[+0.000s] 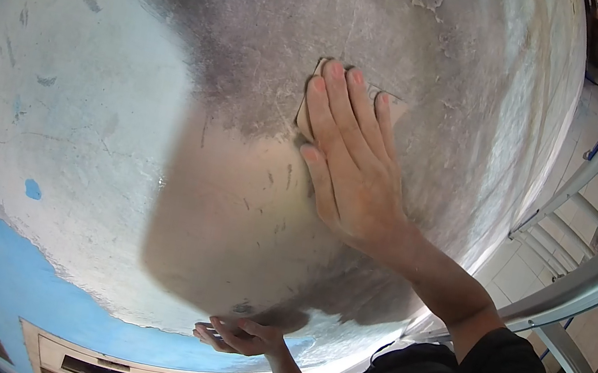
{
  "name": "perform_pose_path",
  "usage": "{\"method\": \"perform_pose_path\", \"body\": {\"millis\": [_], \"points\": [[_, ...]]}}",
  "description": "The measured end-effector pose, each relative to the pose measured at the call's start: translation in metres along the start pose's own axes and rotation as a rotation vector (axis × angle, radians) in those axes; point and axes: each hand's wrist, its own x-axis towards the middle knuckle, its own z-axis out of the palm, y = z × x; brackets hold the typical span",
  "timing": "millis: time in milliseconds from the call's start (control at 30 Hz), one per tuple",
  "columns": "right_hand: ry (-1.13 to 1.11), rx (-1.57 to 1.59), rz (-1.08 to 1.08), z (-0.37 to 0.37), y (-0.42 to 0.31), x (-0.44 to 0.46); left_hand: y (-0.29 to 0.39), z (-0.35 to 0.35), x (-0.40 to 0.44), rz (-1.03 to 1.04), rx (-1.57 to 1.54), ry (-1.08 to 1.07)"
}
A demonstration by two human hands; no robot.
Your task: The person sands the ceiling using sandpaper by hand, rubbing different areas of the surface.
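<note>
My right hand (358, 161) lies flat, back towards me, over a thin tan sheet (309, 113), perhaps sandpaper, and presses it against a large scuffed grey surface (260, 38). The sheet's edges show left of the index finger and beside the little finger. Lower down, my left hand (242, 337) is at the bottom of the surface, its fingers apart and pointing left, with nothing visible in it. Whether its fingertips touch the surface is hard to tell.
Left of the grey area is a pale whitish patch (92, 97), bordered below by blue paint (82, 300). Metal rails with rungs (573, 296) stand at the right above a tiled floor (517, 274). A framed opening (125, 372) shows at the bottom left.
</note>
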Motion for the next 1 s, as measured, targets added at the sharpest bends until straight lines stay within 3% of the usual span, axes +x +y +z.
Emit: {"method": "perform_pose_path", "body": {"millis": [233,433,633,833,1000], "points": [[-0.149,0.047,0.002,0.006,-0.007,-0.057,-0.001,-0.002,-0.002,-0.01,0.043,-0.013],[0.036,0.001,-0.009,0.008,-0.001,0.0,0.0,0.002,-0.001,-0.017,0.019,0.017],[-0.094,0.03,0.039,0.007,-0.01,-0.05,0.002,0.001,0.0,-0.029,0.035,0.014],[0.031,-0.029,-0.047,0.004,-0.003,0.013,0.001,0.004,-0.001,-0.05,-0.046,0.029],[-0.088,0.023,0.01,0.011,-0.02,-0.045,0.002,0.003,0.001,-0.043,-0.012,0.031]]}}
